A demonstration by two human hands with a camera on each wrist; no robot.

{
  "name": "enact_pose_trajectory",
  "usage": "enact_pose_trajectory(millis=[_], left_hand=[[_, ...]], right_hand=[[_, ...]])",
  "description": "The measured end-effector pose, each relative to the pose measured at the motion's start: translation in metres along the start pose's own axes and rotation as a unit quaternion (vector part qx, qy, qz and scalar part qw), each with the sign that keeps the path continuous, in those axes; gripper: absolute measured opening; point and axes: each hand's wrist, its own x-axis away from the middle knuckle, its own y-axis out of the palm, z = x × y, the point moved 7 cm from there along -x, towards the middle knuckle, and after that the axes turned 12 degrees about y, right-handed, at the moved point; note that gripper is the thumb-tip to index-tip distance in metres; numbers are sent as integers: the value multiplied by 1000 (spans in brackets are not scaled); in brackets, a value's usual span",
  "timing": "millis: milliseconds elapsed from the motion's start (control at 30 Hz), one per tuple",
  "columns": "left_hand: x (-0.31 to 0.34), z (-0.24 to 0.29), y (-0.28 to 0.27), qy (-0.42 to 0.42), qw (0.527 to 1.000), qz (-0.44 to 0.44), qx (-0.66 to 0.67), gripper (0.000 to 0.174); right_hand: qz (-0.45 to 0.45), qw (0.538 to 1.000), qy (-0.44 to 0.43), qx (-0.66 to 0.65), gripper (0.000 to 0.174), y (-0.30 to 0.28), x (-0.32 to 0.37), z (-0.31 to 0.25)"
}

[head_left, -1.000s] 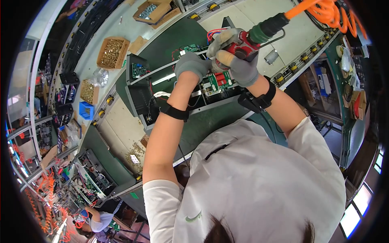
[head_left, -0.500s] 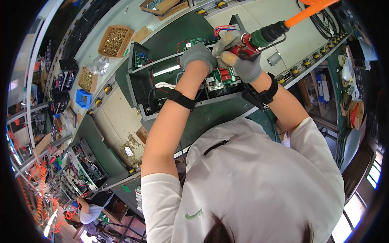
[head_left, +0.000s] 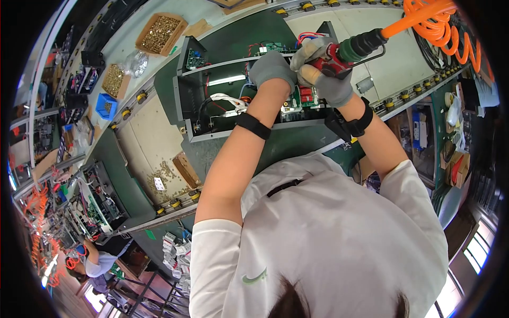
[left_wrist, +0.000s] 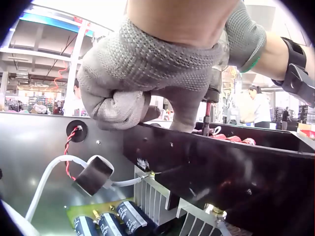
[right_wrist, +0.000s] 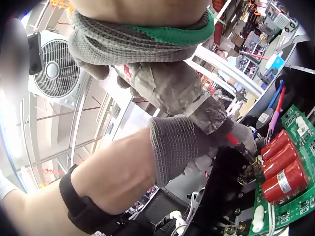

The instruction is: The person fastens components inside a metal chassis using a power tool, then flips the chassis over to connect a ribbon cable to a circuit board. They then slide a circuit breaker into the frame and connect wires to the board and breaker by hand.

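Note:
Gripped over the edge of the dark metal panel (left_wrist: 221, 157) is my gloved left hand (head_left: 273, 71) (left_wrist: 147, 78), its thumb behind the edge and other fingers curled in front. My gloved right hand (head_left: 330, 89) (right_wrist: 142, 44) holds a red pneumatic driver (head_left: 331, 61), its front wrapped in worn silvery tape (right_wrist: 172, 88). The driver bit (left_wrist: 207, 118) (right_wrist: 238, 145) points down beside the left fingers. Close to it, red cylindrical components (right_wrist: 285, 187) stand on a green circuit board (right_wrist: 295, 209) inside the chassis (head_left: 183, 98). The screw point is hidden.
An orange coiled hose (head_left: 440, 26) runs from the driver. Cartons of small metal parts (head_left: 159, 34) and a blue bin (head_left: 106, 106) stand left. Loose parts (head_left: 164, 177) lie near a roller rail. Another person (head_left: 101, 262) works at the far lower left.
The head view has shifted, so chassis and hands appear farther right and the side cartons have moved within the view. Both hands keep nearly the same hold, and the driver stays over the chassis.

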Motion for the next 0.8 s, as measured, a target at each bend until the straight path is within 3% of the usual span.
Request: enact_pose_trajectory(millis=[300, 400, 533, 600, 667, 700, 733, 767, 800], left_hand=[[6, -6, -4, -18, 998, 3, 56, 25], [5, -7, -4, -22, 998, -10, 66, 27], [11, -7, -8, -19, 996, 16, 90, 28], [7, -15, 0, -6, 988, -30, 151, 40], [13, -39, 16, -26, 951, 46, 305, 31], [15, -51, 31, -22, 917, 62, 394, 29], [24, -55, 36, -17, 875, 72, 479, 29], [36, -59, 40, -13, 877, 65, 476, 29], [54, -54, 37, -15, 801, 57, 596, 32]], right_hand=[[-14, 997, 38, 62, 24, 4, -5, 10], [-4, 999, 51, 1, 23, 4, -6, 11], [-37, 999, 29, 21, 25, 10, -5, 1], [-17, 1000, 16, 15, 26, 10, 1, -7], [-14, 994, -30, -105, 27, 3, 6, -25], [-11, 995, -89, -31, 29, -4, 6, -44], [4, 987, -140, -74, 30, -6, 9, -58], [28, 985, -155, -70, 31, -11, 15, -70], [48, 982, -173, -66, 31, -17, 20, -80]])
